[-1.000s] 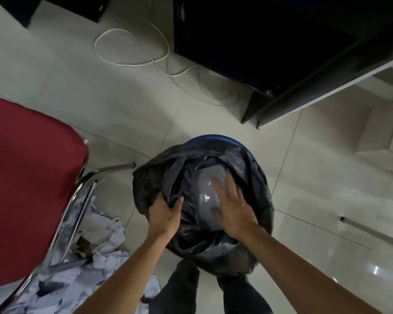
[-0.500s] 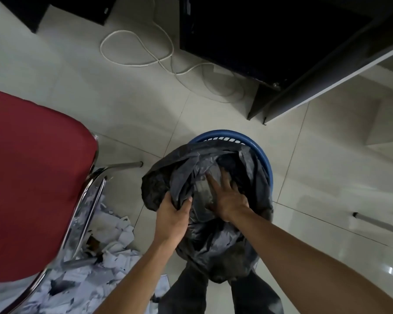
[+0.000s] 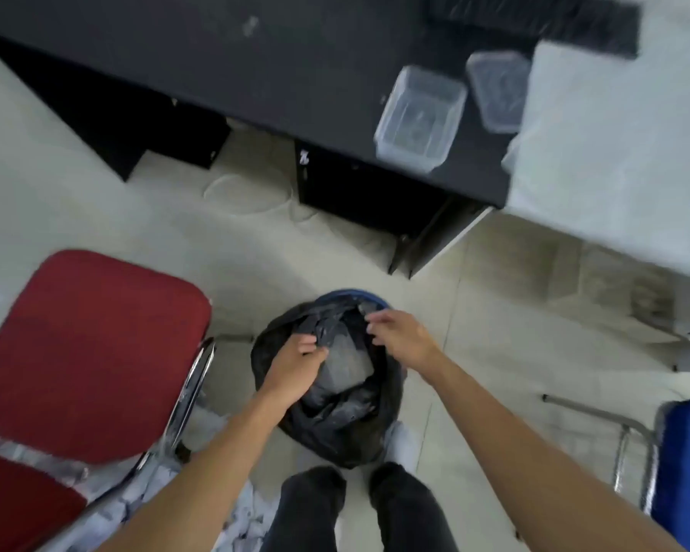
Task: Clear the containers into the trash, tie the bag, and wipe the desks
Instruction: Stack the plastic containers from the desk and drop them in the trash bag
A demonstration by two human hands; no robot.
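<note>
A black trash bag (image 3: 335,424) lines a blue bin (image 3: 351,293) on the floor in front of my feet. My left hand (image 3: 293,362) is closed on a fold of the bag's near-left edge. The bent fingers of my right hand (image 3: 401,336) pinch the bag's far-right rim, though the frame is blurred. A grey lump of waste (image 3: 345,366) lies inside the bag between my hands. Two clear plastic containers, a larger container (image 3: 419,117) and a second container (image 3: 496,89), stand on the black desk (image 3: 295,65) ahead.
A red chair (image 3: 92,352) with a chrome frame stands close on the left, with shredded paper (image 3: 236,523) on the floor beside it. A blue chair (image 3: 684,472) is at the right edge. A white desk (image 3: 614,145) adjoins the black one. My legs (image 3: 407,511) stand just behind the bin.
My right hand came up from pressing inside the bag to its far rim. My left hand kept its hold on the edge. The view rose, so the desks and containers now show.
</note>
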